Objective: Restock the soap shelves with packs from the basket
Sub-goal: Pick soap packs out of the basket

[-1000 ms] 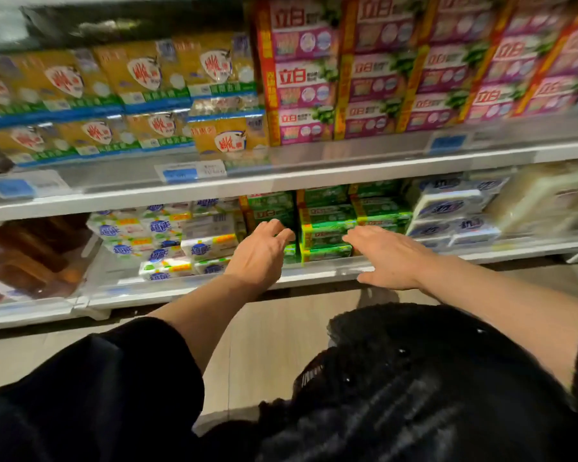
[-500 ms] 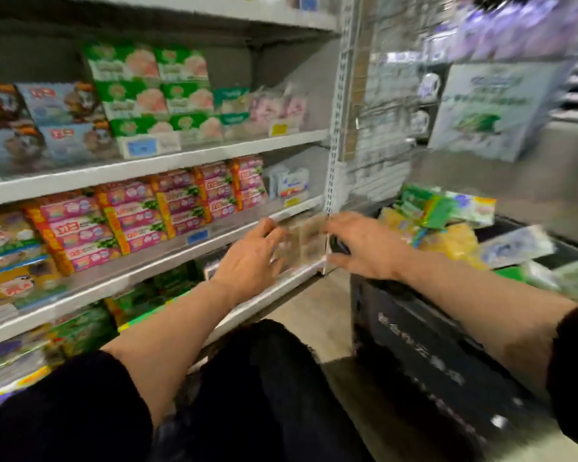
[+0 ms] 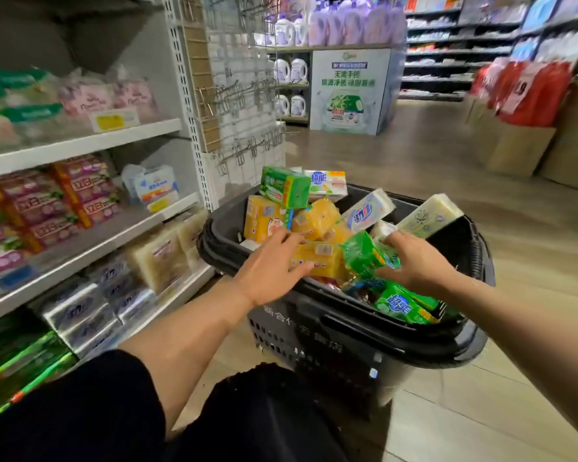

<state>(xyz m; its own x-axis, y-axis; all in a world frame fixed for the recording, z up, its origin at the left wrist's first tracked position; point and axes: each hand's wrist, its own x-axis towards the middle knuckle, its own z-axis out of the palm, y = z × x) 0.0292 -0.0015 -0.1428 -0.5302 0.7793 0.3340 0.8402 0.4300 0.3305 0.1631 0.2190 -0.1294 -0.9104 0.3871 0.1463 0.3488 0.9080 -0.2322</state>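
Over the basket's near rim, our left hand lies flat-fingered on a yellow pack; our right hand curls round a green pack, choosing restock.

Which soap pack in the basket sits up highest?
The green pack at the basket's far-left corner, perched tilted on the yellow packs; the others lie lower.

A shop, a supermarket's cleaning-goods aisle. Left of the fingers run white shelves stacked with wrapped soap packs behind price labels. Under the fingers stands a black shopping basket heaped with soap. Beyond them are bare peg hooks, detergent jugs, a promotional display board and further stocked aisles.
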